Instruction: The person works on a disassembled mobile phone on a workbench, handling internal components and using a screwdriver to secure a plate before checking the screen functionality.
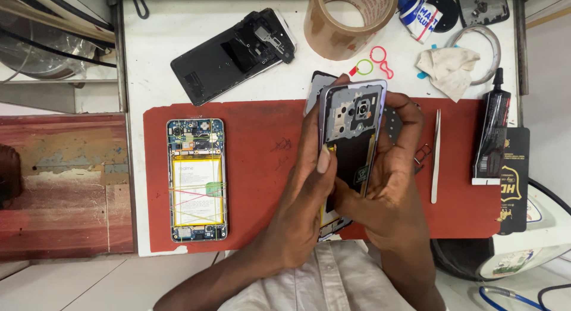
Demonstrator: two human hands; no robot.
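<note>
Both of my hands hold an opened phone with a lilac frame [352,129] upright over the red mat [262,168]. My left hand [309,186] grips its left edge, thumb pressed along the side. My right hand [392,168] wraps the right edge and back. The phone's camera module and dark inner cover face me. A grey panel [317,85] shows behind it, partly hidden.
Another opened phone with a yellow-white battery [197,180] lies on the mat's left. A dark phone back [232,52] lies above. Tape roll [350,16], tweezers [436,153], black glue tube [493,129], cloth [447,70] and coloured rings [373,61] sit nearby.
</note>
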